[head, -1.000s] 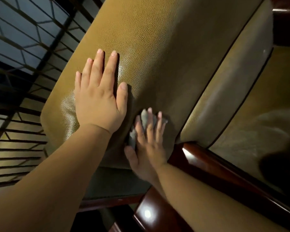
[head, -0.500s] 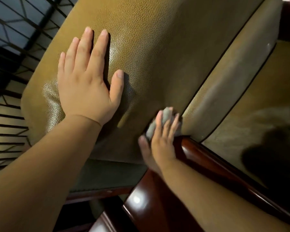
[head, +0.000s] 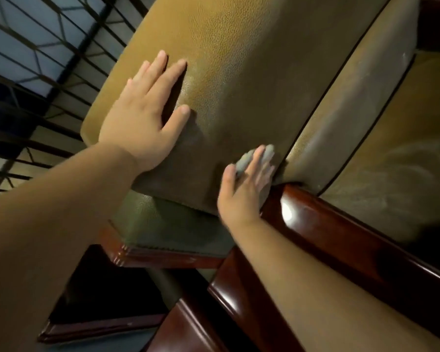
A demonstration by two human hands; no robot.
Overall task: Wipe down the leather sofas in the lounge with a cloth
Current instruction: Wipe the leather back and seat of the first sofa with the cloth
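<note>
Head view of a tan leather sofa cushion (head: 252,80) set against a dark polished wooden armrest (head: 323,224). The left hand (head: 142,118) lies flat on the cushion with fingers straight and spread, holding nothing; compared with half a second ago it sits further toward the cushion's outer corner, and the view has swung so that more of the wooden base rail (head: 163,257) below the cushion is exposed. The right hand (head: 241,189) presses a grey cloth (head: 244,161) against the cushion's lower edge, beside the seam with the neighbouring cushion (head: 341,123) and just above the armrest, much where it was before. The right fingers are motion-blurred, so their exact curl cannot be read, and most of the cloth is hidden beneath them. Both forearms are cut off by the frame, and the dark grille (head: 36,59) at upper left is indistinct
</note>
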